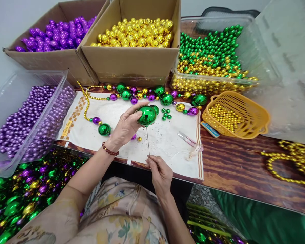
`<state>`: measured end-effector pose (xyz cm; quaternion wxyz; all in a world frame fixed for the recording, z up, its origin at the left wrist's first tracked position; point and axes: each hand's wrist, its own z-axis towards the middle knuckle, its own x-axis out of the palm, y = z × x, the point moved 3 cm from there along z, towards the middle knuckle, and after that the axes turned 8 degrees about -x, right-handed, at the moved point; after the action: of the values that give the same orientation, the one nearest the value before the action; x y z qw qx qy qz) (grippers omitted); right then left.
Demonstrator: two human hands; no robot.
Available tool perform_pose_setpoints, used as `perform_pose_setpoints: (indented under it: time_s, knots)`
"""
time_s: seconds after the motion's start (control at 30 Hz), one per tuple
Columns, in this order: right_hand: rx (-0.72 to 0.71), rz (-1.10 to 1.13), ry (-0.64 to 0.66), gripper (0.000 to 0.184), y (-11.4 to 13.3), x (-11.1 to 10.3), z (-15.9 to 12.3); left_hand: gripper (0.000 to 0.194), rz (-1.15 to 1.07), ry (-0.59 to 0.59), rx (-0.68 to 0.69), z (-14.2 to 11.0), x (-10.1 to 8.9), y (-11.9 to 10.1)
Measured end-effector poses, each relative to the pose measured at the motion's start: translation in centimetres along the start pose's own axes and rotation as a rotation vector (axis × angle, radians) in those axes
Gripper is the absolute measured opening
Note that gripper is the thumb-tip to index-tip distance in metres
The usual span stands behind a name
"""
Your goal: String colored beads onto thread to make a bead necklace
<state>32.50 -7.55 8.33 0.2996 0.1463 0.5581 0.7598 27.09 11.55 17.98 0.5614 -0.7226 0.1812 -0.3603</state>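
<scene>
My left hand (127, 123), with a beaded bracelet at its wrist, grips a large shiny green bead (145, 117) above the white cloth (167, 159). Thumb and fingers of my right hand (161, 173) pinch the lower end of a long thin needle (147, 141). Its upper end meets the underside of the bead; how far it goes in is hidden. Another green bead (155, 109) shows just behind the held one. Several small green beads (166, 116) lie to its right. A strand of green, purple and gold beads (126, 95) stretches across the back of the cloth.
Cardboard boxes of purple beads (58, 35) and gold beads (139, 32) stand behind. Clear tubs hold small purple beads (27, 118) and green and gold beads (210, 47). Small scissors (189, 139), a yellow basket (256, 118) and gold strands (282, 162) lie rightward.
</scene>
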Motion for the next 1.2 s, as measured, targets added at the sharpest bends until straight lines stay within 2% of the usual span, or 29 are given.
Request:
perform_pose_setpoints:
  time_s: [0.17, 0.37, 0.7, 0.87, 1.0, 1.2]
  knots:
    - [-0.016, 0.024, -0.025, 0.015, 0.1, 0.2, 0.2, 0.036, -0.109, 0.044, 0.014, -0.7, 0.6, 0.1]
    - [-0.067, 0.068, -0.087, 0.017, 1.1, 0.8, 1.3, 0.04, -0.041, 0.099, 0.055, -2.1, 1.3, 0.8]
    - [-0.113, 0.107, -0.108, 0.022, 0.8, 1.0, 1.4, 0.039, -0.037, 0.071, 0.11, -3.2, 1.4, 0.8]
    - [-0.086, 0.133, -0.119, 0.019, 1.5, 1.0, 2.3, 0.04, -0.002, 0.087, 0.115, -3.6, 1.6, 1.2]
    - [-0.016, 0.157, -0.124, 0.015, 2.0, 0.9, 3.4, 0.041, 0.083, 0.073, 0.117, -3.7, 1.6, 1.9]
    - [0.227, 0.277, -0.114, 0.015, 1.4, 0.1, 4.1, 0.046, 0.166, -0.022, -0.001, -3.3, 1.6, 3.6]
